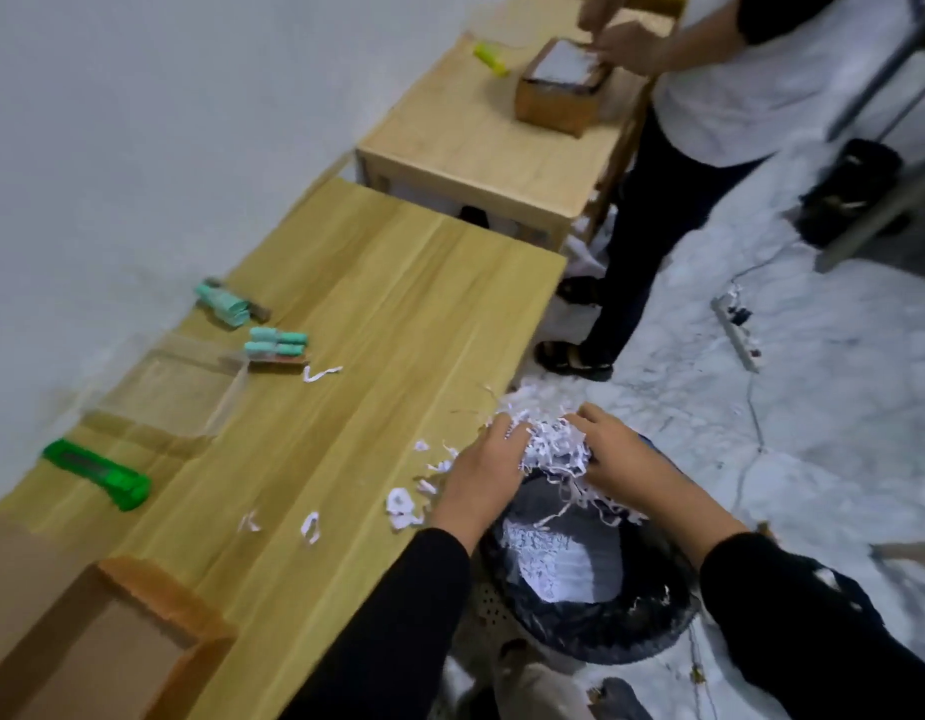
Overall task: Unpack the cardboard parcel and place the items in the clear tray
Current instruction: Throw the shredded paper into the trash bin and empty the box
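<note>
No legible text or labels anywhere

It was a bare workroom set up for unpacking. A plain white wall (138, 122) ran behind a long light wood-grain table (377, 324) and a smaller pale wooden table (465, 142), both on a white marbled floor (839, 407). An open brown cardboard parcel (86, 641) sat on the near table. A small brown cardboard box (554, 103) sat on the far one, where a second person (710, 96) stood. A green plastic utility knife (97, 472) lay on the near table. White shredded paper filler (548, 444) spilled at its edge above a round bin lined with a black bag (606, 636). A white power strip (736, 335) lay on the floor.
</note>
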### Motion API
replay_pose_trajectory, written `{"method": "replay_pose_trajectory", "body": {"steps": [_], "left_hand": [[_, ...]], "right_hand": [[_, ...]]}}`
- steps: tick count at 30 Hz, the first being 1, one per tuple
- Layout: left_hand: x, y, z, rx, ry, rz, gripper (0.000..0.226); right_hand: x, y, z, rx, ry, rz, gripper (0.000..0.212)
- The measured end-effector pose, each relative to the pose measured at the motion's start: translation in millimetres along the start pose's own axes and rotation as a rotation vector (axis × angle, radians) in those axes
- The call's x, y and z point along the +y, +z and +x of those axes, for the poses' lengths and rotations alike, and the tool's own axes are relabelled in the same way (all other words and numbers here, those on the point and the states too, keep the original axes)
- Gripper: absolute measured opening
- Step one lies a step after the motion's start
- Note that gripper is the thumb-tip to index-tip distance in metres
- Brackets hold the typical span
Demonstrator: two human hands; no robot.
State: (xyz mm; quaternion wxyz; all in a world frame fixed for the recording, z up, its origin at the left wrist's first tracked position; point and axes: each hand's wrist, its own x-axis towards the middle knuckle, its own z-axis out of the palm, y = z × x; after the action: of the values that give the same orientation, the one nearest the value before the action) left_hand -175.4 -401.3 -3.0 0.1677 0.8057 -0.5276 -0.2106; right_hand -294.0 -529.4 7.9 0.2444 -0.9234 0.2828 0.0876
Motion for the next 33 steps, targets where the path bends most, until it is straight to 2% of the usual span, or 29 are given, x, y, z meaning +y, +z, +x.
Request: {"method": "replay_pose_trajectory", "body": {"steps": [5, 9, 14, 18, 20, 25, 30, 33], "left_hand": [[39, 63, 26, -0.117, 0.062, 0.021, 0.049], [44, 113, 44, -0.306, 0.036, 0.133, 0.052], [40, 150, 57, -0.485, -0.01, 0.146, 0.065], [39, 164, 60, -0.542, -0.022, 0.113, 0.063], [40, 166, 59, -0.57, -0.011, 0.105, 0.06], [46, 153, 53, -0.541, 0.041, 0.126, 0.047], [49, 112, 44, -0.41, 0.068, 0.094, 0.042], [42, 74, 30, -0.268, 0.067, 0.045, 0.04]], "right_hand": [[74, 26, -42, -0.002, 0.208, 0.062, 0.054], [115, 60, -48, -0.083, 0.369, 0.152, 0.06], [136, 89, -48, -0.11, 0.431, 0.25, 0.07], [145, 94, -52, -0.155, 0.46, 0.283, 0.085], [146, 94, -54, -0.171, 0.46, 0.304, 0.086], [138, 87, -63, -0.162, 0.444, 0.26, 0.073], [108, 51, -62, -0.067, 0.406, 0.279, 0.059], [74, 22, -52, 0.007, 0.338, 0.28, 0.053]]}}
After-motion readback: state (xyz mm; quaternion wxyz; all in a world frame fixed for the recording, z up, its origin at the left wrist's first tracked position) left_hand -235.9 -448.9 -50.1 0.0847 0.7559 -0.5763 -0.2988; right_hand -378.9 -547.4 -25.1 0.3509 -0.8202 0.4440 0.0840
